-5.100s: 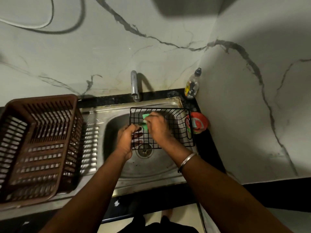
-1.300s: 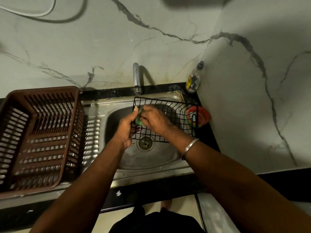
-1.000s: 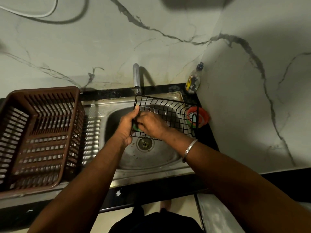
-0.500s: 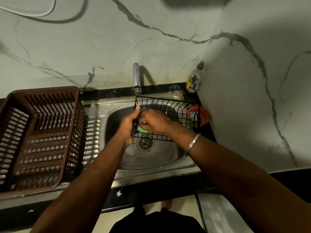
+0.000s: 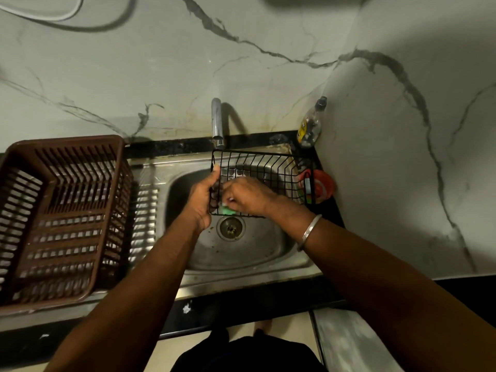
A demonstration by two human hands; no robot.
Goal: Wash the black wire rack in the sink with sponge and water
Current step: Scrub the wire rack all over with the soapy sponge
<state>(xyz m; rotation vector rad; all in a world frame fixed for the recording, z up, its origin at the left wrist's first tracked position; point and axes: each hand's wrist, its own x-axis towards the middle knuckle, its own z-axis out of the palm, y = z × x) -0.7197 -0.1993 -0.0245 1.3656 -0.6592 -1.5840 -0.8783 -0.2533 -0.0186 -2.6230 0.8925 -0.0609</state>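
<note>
The steel sink (image 5: 241, 253) is your landmark. Left of the sink stands the brown slotted crate (image 5: 61, 210). Over the sink's bowl, under the tap, you hold the black wire rack (image 5: 268, 167) tilted. Your left hand (image 5: 202, 200) wraps its fingers round the rack's left edge, thumb up. Your right hand (image 5: 248, 196) reaches inside, fingers curled on the green sponge (image 5: 227, 209), just above the sink's drain.

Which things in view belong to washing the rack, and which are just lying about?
In the job: black wire rack, held by the left hand; green sponge, gripped by the right hand; stainless steel sink; chrome tap.
Lying about: brown slatted plastic basket; clear plastic bottle with dark cap; round red-orange container beside the sink.
</note>
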